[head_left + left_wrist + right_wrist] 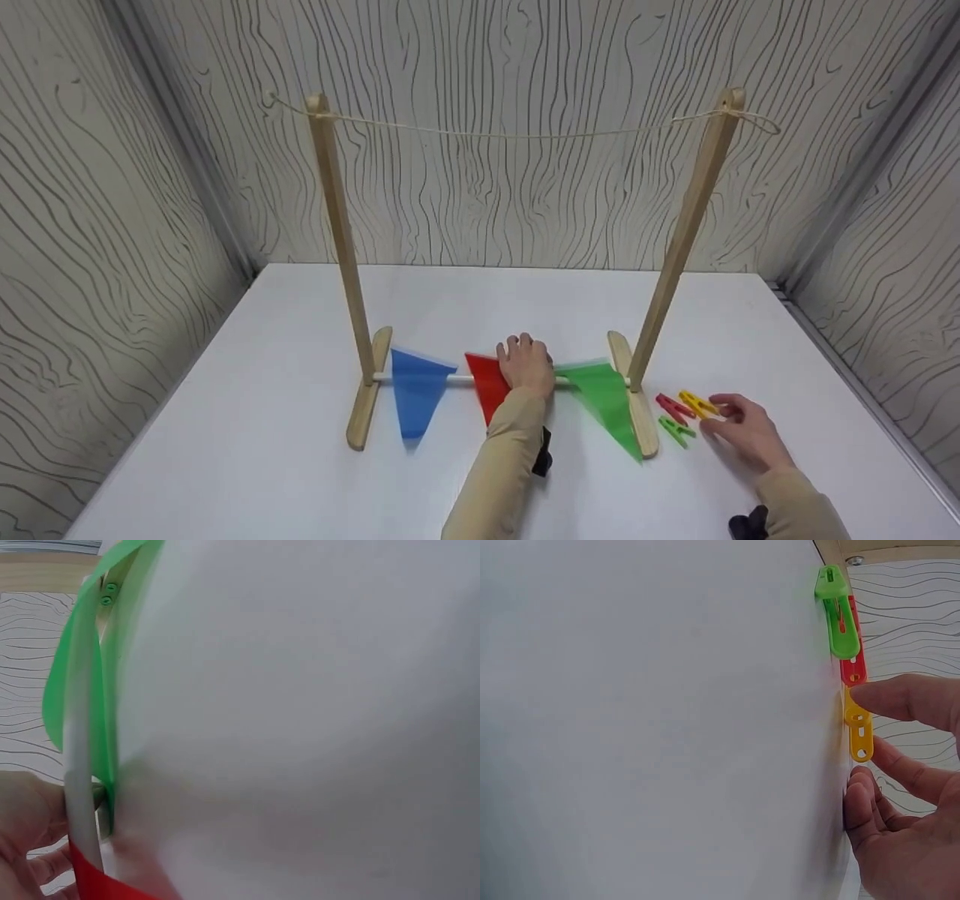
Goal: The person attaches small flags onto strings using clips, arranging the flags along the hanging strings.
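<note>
Three cloth pegs, yellow, red and green, lie together on the table beside the right post. My right hand is at the yellow peg, thumb and index fingertip apart around its near end. In the right wrist view the thumb overlaps that peg. My left hand is over the white rod between the posts, fingers spread, hiding part of the red pennant. Its thumb reaches the corner of the green pennant in the left wrist view. The blue pennant lies across the rod farther left.
Two wooden posts, left and right, stand on flat wooden feet, joined low down by the white rod. A thin string sags between their tops. Wood-grain patterned panels enclose the white table.
</note>
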`<state>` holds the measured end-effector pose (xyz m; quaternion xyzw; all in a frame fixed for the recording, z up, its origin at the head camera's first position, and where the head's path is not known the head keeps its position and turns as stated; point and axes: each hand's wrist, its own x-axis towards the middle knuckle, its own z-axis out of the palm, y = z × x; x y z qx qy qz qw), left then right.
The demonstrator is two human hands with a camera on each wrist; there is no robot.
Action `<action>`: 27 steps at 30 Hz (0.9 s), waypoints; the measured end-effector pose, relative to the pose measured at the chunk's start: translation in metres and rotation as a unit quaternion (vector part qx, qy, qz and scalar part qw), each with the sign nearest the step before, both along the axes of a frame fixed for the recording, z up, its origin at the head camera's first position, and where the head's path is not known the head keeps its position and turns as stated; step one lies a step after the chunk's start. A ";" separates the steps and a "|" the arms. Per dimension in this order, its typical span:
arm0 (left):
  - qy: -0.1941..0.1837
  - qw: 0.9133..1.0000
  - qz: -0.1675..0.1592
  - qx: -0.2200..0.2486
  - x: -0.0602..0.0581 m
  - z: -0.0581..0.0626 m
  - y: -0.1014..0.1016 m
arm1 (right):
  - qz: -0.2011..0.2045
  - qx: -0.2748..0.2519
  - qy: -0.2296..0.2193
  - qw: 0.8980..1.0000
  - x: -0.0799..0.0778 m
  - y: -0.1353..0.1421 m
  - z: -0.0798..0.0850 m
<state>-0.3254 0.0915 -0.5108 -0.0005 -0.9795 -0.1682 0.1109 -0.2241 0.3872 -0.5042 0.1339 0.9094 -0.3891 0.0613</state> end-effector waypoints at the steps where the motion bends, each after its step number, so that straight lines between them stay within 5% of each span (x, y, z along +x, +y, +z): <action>1: -0.001 1.000 -0.002 -0.003 0.000 0.000 0.000 | 0.001 0.002 0.001 1.000 0.000 0.000 -0.001; 10: 0.026 0.999 -0.023 0.011 0.000 0.000 -0.009 | 0.002 -0.002 -0.003 1.000 -0.001 -0.001 0.000; 20: 0.086 0.987 -0.069 0.114 0.002 0.002 -0.021 | 0.015 0.015 0.005 1.000 -0.001 0.000 0.000; 27: 0.076 0.976 -0.098 0.180 0.003 0.008 -0.025 | 0.011 0.012 -0.006 1.000 -0.002 -0.001 0.001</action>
